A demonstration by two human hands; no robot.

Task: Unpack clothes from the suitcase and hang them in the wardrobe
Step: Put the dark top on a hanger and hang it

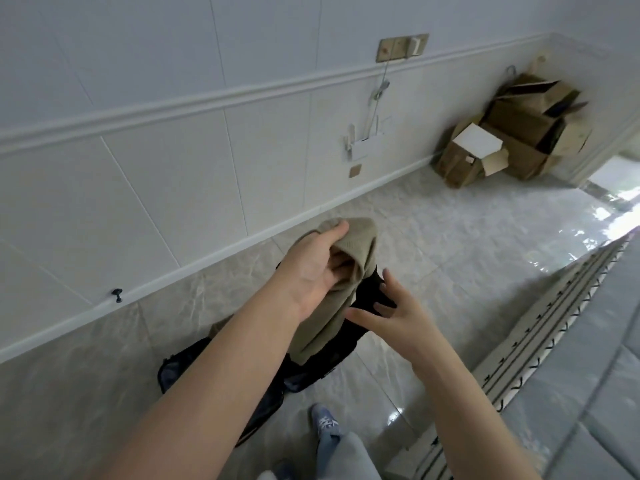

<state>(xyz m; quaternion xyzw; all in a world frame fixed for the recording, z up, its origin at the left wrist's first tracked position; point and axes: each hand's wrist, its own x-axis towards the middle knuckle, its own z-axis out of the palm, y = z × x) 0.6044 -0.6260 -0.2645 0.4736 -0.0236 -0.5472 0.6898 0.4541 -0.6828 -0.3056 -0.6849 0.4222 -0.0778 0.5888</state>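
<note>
Above the floor, at the middle of the view, a beige knitted garment (341,271) hangs from the left hand (317,268), whose fingers and thumb are curled round a bunched upper part of it. Behind the knit hangs a black garment (372,296); whether the left hand also holds it cannot be told. The right hand (398,318) is just beside both, its fingers spread and straight, the fingertips at the black cloth and gripping nothing. Below the clothes a dark suitcase (221,368) lies open on the pale marble-patterned floor (450,254), partly hidden by the left forearm. A foot in a blue and white shoe (323,422) stands near the case, with a grey trouser leg beneath it in the view. At the right runs the edge of a grey quilted mattress (588,393). Against the white panelled wall (173,168) a white router (363,147) hangs under a socket plate (401,48), a cable running between them. Brown cardboard boxes (512,133) are stacked in the far corner. No writing can be read.
</note>
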